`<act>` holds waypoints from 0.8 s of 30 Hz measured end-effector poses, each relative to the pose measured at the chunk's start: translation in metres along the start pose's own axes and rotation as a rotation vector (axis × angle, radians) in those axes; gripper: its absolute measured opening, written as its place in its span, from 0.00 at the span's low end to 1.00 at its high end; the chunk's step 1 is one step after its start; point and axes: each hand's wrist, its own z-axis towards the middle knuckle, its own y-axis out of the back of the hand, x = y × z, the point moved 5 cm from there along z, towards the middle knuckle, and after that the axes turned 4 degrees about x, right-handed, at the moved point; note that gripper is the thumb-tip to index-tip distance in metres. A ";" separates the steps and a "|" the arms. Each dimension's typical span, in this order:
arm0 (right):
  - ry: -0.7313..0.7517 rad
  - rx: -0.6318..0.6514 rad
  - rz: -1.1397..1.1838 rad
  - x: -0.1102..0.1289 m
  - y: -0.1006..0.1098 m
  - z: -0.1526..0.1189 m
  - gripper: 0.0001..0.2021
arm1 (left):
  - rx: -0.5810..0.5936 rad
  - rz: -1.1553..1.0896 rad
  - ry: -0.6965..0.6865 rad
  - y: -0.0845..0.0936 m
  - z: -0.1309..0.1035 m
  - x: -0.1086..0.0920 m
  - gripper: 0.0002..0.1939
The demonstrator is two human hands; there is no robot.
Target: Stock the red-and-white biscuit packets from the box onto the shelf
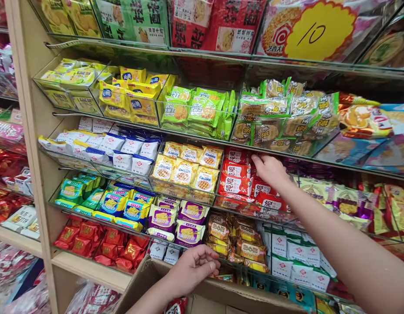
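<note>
My right hand [270,169] reaches into a clear shelf bin of red packets [234,185], its fingertips at the packets near the back; whether it grips one is hidden. My left hand [198,267] hangs with loosely curled, parted fingers and nothing visible in it, over the rim of an open cardboard box [241,294] and just below purple and white biscuit packets [190,232]. A red packet [177,305] shows inside the box. Left of the red packets stands a bin of yellow and white cookie packets [184,171].
Bins of green packets [206,107] and yellow packets [130,98] fill the shelf above. Brown packets [250,244] lie below the red ones. A wooden upright [28,131] stands at left, and a yellow price sign [319,30] hangs at top right.
</note>
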 end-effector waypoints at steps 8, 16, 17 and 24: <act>0.603 -0.275 0.069 0.001 0.008 -0.063 0.17 | -0.002 0.013 0.003 0.002 0.000 -0.002 0.16; 0.465 0.081 -0.181 0.045 -0.004 -0.026 0.23 | -0.031 0.018 -0.001 -0.002 0.001 -0.006 0.17; 0.407 0.152 -0.204 0.049 -0.007 -0.021 0.24 | -0.031 0.015 -0.005 -0.002 0.001 -0.006 0.17; 0.217 0.260 -0.308 0.058 -0.030 -0.010 0.30 | -0.028 -0.002 -0.002 -0.002 0.000 -0.007 0.17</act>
